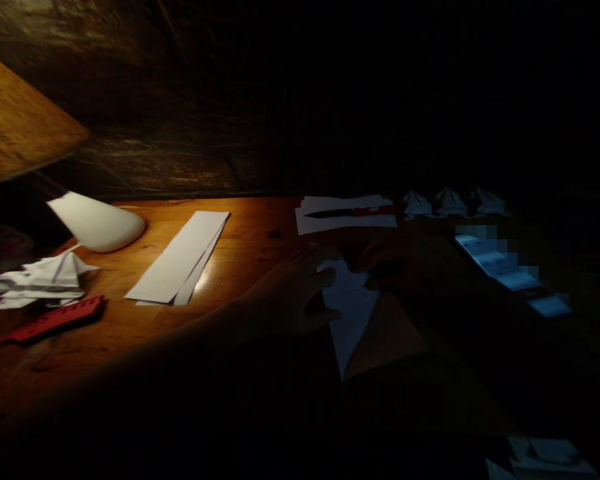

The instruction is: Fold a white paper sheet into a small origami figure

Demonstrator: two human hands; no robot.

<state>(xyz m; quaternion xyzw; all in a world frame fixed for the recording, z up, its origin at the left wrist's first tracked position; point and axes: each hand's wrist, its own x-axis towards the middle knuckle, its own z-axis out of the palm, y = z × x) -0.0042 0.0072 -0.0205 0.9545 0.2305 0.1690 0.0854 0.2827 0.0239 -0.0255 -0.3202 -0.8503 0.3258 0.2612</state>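
Observation:
A partly folded sheet of paper [350, 293] lies on the wooden table, with a pointed end towards me and a shaded flap on its right. My left hand [300, 293] rests at its left edge, thumb and fingers spread apart and their tips touching the paper. At the upper right edge of the same sheet is my right hand [395, 263], its fingers curled against the paper. Deep shadow covers most of the right hand, so its grip shows only in part.
A lamp with a shade [25, 127] and white base [100, 220] stands left. Nearby are crumpled paper [50, 277], a red tool-like object [55, 320] and paper strips [180, 260]. A knife [350, 212] lies on papers [310, 223], beside folded paper shapes [450, 202]. A lit phone [510, 270] lies right.

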